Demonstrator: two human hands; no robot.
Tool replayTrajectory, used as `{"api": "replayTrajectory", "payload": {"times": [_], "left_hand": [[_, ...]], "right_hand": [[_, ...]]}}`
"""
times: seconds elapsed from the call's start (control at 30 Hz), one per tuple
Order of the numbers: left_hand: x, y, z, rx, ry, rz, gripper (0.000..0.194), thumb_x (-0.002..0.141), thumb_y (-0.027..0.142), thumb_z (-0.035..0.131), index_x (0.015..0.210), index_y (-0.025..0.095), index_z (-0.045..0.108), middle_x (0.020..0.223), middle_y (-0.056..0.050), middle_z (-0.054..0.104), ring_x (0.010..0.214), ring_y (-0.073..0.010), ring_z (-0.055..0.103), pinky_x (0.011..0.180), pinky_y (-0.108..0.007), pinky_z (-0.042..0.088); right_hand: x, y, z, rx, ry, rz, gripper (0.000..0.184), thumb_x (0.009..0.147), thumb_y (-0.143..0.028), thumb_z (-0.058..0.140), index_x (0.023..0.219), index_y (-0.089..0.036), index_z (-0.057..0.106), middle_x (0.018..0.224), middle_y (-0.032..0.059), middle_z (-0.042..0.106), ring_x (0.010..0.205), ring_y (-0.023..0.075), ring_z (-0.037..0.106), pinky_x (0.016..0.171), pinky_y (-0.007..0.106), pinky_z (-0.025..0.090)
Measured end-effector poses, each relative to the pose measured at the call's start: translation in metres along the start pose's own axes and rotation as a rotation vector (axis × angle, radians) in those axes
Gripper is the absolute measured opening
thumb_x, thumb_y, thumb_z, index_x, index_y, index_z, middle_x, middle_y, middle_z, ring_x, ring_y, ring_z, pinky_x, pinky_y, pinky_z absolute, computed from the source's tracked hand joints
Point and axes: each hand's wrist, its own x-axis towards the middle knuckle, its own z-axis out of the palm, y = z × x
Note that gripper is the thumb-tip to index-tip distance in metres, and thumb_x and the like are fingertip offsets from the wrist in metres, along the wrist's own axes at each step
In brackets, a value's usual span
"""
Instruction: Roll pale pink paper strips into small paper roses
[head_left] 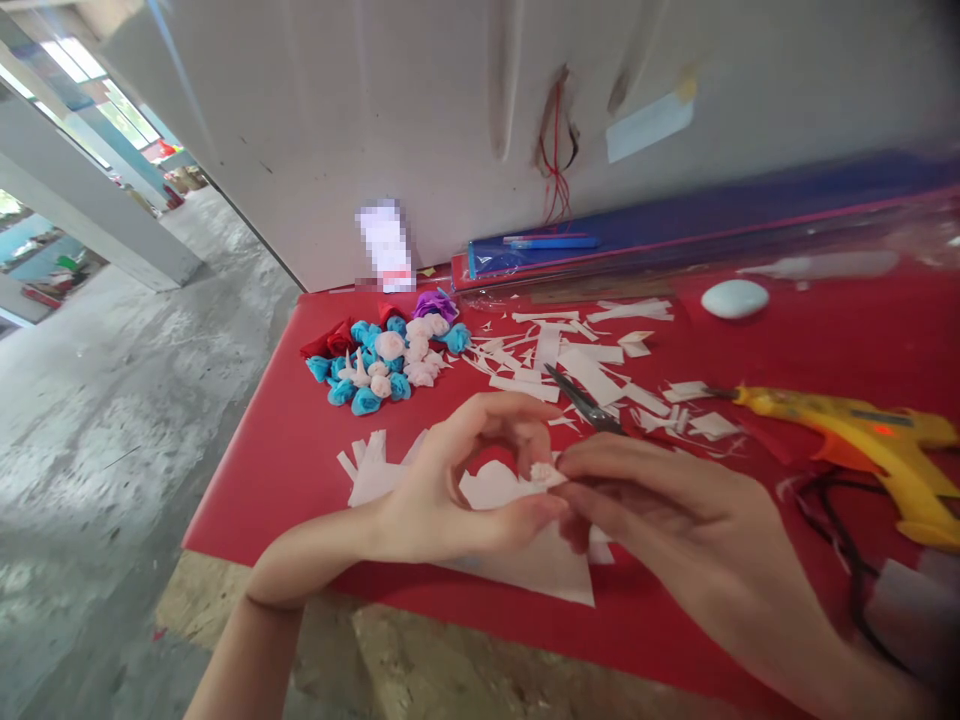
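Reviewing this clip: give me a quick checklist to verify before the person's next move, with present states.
1. Small pale flower held: ok, at the right hand's fingertips.
2. Left hand gripping it: cannot tell; its fingers curl around it.
3. Glue gun away from both hands: ok, lying to the right.
4. Glue gun hot: cannot tell, though a light glows.
5. Scissors clear of the right hand: cannot tell; handles hidden.
6. Red tabletop tidy: not ok, paper scraps scattered.

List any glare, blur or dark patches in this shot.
Head view: daylight washes out the windows at upper left; head view: the propped screen is pixelated; head view: the upper right corner darkens; head view: the pale rosette lacks fine detail.
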Motion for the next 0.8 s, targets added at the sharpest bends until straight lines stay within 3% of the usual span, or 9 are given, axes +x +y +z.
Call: {"api": "replayTrajectory", "payload": {"times": [0.07, 0.17, 0.4, 0.57, 0.63, 0.8], "left_hand": [[0.0, 0.0, -0.002, -0.086, -0.004, -0.032, 0.032, 0.079, 0.014, 0.054, 0.11, 0.016, 0.044, 0.086, -0.003, 0.05, 0.077, -0.0102, 0.048, 0.074, -0.024, 0.043], [0.001, 0.0, -0.003, -0.149, 0.014, -0.036, 0.026, 0.082, 0.014, 0.05, 0.107, 0.017, 0.047, 0.088, -0.004, 0.052, 0.078, -0.0103, 0.048, 0.075, -0.024, 0.043], [0.002, -0.004, 0.003, -0.096, 0.072, 0.016, 0.033, 0.074, 0.008, 0.06, 0.103, 0.018, 0.048, 0.082, 0.0, 0.052, 0.073, -0.0077, 0.05, 0.069, -0.02, 0.045], [0.0, -0.006, 0.004, 0.052, 0.095, 0.065, 0.033, 0.073, 0.015, 0.063, 0.102, 0.018, 0.047, 0.082, -0.001, 0.052, 0.075, -0.0096, 0.051, 0.068, -0.021, 0.048], [0.0, -0.006, 0.003, 0.178, 0.116, 0.13, 0.031, 0.073, 0.019, 0.063, 0.1, 0.018, 0.047, 0.084, -0.002, 0.052, 0.077, -0.0109, 0.051, 0.069, -0.023, 0.047], [0.004, -0.004, 0.0, 0.645, 0.268, 0.491, 0.016, 0.073, 0.022, 0.064, 0.08, 0.017, 0.05, 0.073, 0.001, 0.05, 0.07, -0.0117, 0.048, 0.064, -0.028, 0.042]], "right_hand": [[0.001, 0.003, -0.002, 0.173, -0.089, 0.156, 0.01, 0.075, -0.024, 0.061, 0.066, -0.022, 0.062, 0.053, -0.0037, 0.058, 0.045, 0.0095, 0.054, 0.042, 0.018, 0.046], [0.0, 0.009, -0.005, 0.323, -0.161, 0.252, 0.011, 0.076, -0.025, 0.061, 0.067, -0.021, 0.064, 0.055, -0.0027, 0.058, 0.051, 0.0098, 0.054, 0.049, 0.02, 0.046], [-0.001, 0.014, -0.004, 0.439, -0.218, 0.304, 0.008, 0.078, -0.024, 0.059, 0.074, -0.024, 0.066, 0.057, -0.0039, 0.057, 0.052, 0.0082, 0.053, 0.05, 0.019, 0.045], [-0.002, 0.014, 0.0, 0.461, -0.195, 0.273, 0.008, 0.076, -0.025, 0.061, 0.07, -0.023, 0.066, 0.056, -0.0042, 0.055, 0.049, 0.0075, 0.053, 0.047, 0.018, 0.046], [-0.003, 0.012, 0.001, 0.417, -0.139, 0.252, 0.007, 0.076, -0.023, 0.062, 0.07, -0.023, 0.066, 0.057, -0.0037, 0.057, 0.051, 0.0078, 0.054, 0.048, 0.017, 0.048], [-0.004, 0.004, 0.004, 0.379, 0.053, 0.17, 0.005, 0.069, -0.019, 0.068, 0.07, -0.024, 0.069, 0.06, -0.0028, 0.06, 0.047, 0.0088, 0.058, 0.043, 0.016, 0.051]]}}
